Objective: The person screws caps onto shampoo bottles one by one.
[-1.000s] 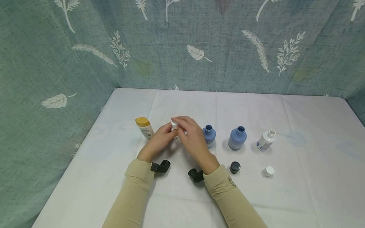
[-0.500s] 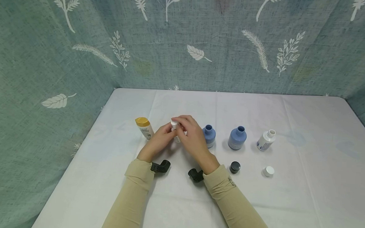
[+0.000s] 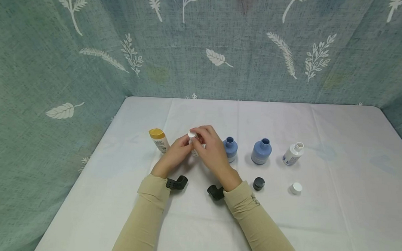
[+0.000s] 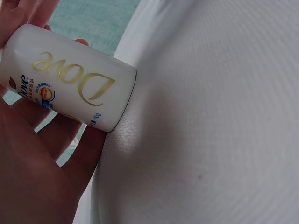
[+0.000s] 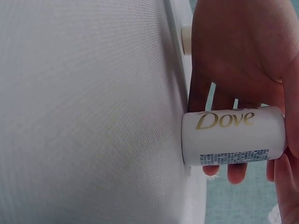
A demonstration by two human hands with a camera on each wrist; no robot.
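Got one white Dove bottle (image 4: 70,79) standing on the table (image 3: 233,231) right between both hands, with the left hand (image 3: 176,152) wrapped around its body and the right hand (image 3: 214,150) pinching its cap (image 3: 192,134) up top. Otherwise I count one yellow-capped bottle (image 3: 160,141) beside the left hand, two open blue bottles (image 3: 261,153) and one open white bottle (image 3: 292,156) off right, plus one loose black cap (image 3: 258,184) and one loose white cap (image 3: 296,188).

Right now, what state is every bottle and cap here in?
Dove bottle: upright, held by left hand; right hand pinches its cap, tightness unclear.
Yellow-topped bottle: upright, closed.
Left blue bottle: upright, open, partly hidden.
Right blue bottle: upright, open.
Far-right white bottle: upright, open.
Black cap: off, loose.
Loose white cap: off.
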